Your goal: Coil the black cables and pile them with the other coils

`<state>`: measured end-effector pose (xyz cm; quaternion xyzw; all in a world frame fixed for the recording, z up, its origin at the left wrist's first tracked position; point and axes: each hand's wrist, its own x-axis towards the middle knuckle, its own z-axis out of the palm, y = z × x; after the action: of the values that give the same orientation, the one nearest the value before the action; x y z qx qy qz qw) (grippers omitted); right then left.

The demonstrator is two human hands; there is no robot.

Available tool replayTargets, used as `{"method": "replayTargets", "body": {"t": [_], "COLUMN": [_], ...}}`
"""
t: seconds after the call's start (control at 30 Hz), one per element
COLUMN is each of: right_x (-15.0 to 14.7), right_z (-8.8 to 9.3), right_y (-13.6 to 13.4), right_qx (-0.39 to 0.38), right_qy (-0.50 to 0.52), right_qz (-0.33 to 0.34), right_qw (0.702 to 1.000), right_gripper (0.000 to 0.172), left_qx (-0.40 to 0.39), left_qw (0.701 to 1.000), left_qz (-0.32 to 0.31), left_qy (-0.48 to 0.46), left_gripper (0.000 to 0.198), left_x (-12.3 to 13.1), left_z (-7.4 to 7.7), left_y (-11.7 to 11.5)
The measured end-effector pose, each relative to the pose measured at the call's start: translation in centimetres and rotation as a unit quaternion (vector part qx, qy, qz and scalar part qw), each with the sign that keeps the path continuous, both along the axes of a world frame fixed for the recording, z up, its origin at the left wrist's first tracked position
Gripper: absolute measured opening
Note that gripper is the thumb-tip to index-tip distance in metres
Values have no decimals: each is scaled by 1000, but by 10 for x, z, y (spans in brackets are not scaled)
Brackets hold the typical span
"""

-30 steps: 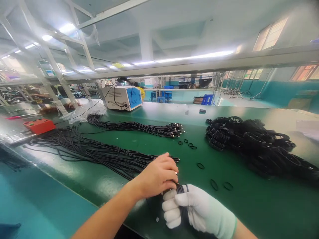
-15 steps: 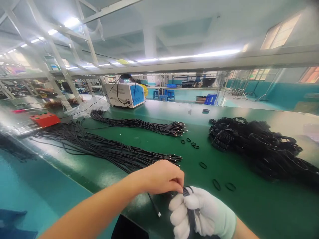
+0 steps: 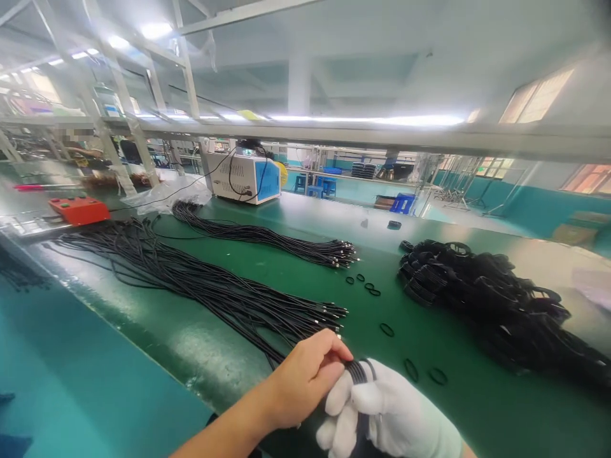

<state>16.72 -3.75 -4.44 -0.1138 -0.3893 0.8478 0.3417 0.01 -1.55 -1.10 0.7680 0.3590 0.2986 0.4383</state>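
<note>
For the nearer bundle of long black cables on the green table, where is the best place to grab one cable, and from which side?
Probably at the metal-tipped ends of the nearer bundle of long black cables. There the tips fan slightly apart and point toward the bare left hand and the white-gloved right hand. Come from above, pinching just behind a tip; farther left the strands lie tangled.

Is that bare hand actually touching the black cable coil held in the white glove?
Touching. The head view shows the left hand's fingertips pinching the top of the coiled black cable, which the gloved right hand grips in its fist.
</note>
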Motion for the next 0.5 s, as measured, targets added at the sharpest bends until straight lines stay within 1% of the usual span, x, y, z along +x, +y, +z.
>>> {"method": "replayTargets", "body": {"t": [0.1,0.2,0.3,0.4,0.5], "right_x": [5,12,18,24,29], "right_z": [5,9,12,20,31], "right_y": [-1,-2,-3,-5,-8], "right_qx": [37,97,146,160,165], "right_qy": [-41,-123,-205,-236,-265], "right_qz": [0,-4,14,36,57], "right_qw": [998,988,968,958,948], "right_gripper": [29,28,27,29,31], "left_qx": [-38,-11,31,57,49], "left_qw": [999,999,999,998,998], "left_qz": [-26,-18,-7,-5,5], "left_qy": [-23,-30,-14,-2,-26], "left_gripper": [21,19,22,24,23], "left_x": [0,3,7,9,11], "left_z": [-3,-3,-6,-10,-14], "left_y": [0,-2,-6,-11,-13]}}
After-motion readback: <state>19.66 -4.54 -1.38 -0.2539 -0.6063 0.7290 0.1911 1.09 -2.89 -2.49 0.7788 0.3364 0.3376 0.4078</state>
